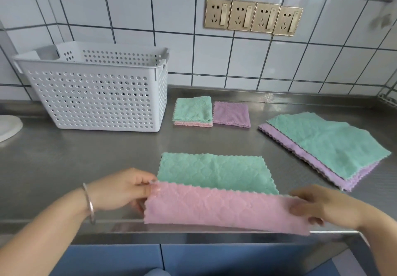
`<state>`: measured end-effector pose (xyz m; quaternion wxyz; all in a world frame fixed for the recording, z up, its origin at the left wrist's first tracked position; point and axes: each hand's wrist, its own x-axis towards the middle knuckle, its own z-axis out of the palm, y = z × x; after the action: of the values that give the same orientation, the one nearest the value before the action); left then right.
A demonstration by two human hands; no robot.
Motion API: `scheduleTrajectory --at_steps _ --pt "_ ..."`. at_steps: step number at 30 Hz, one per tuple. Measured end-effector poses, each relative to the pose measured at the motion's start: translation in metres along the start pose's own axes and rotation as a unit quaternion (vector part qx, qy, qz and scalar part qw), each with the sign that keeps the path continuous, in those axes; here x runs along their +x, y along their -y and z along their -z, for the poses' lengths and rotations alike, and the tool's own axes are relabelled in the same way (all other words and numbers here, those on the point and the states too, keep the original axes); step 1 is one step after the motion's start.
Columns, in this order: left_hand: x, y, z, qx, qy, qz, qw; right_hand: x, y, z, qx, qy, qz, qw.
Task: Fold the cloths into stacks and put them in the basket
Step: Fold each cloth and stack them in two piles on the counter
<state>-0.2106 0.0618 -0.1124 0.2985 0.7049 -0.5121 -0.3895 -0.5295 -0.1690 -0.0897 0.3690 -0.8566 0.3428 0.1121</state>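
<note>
A cloth, pink on one side and green on the other [217, 194], lies at the front of the steel counter. Its near edge is lifted and turned over, showing pink. My left hand [120, 189] pinches its left corner and my right hand [315, 207] grips its right end. A white perforated basket [96, 95] stands at the back left. Beside it sit a small folded stack with green on top [193, 111] and a folded purple cloth [232, 114]. A pile of unfolded cloths, green over purple [328, 146], lies at the right.
The counter [86, 157] ends at a tiled wall with a row of gold sockets [253, 18]. A white dish edge [8, 125] shows at the far left. Blue cabinet fronts [171, 258] run below the counter's front edge.
</note>
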Motion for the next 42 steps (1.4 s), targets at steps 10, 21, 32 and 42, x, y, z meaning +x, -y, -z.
scheduleTrajectory --at_steps 10,21,32,42 --pt "0.100 0.004 0.004 0.017 -0.258 0.164 0.952 0.108 0.004 -0.003 0.072 -0.299 -0.073 0.949" --pt "0.123 0.018 -0.004 0.235 -0.305 0.207 0.899 0.125 0.016 -0.011 0.040 -0.331 -0.116 0.936" --pt "0.117 -0.023 -0.034 0.364 -0.325 0.036 0.872 0.110 0.023 -0.028 -0.011 -0.388 -0.136 0.912" --pt "0.137 -0.033 -0.099 0.439 -0.040 0.021 0.897 0.077 0.031 -0.043 0.098 -0.299 -0.177 0.933"
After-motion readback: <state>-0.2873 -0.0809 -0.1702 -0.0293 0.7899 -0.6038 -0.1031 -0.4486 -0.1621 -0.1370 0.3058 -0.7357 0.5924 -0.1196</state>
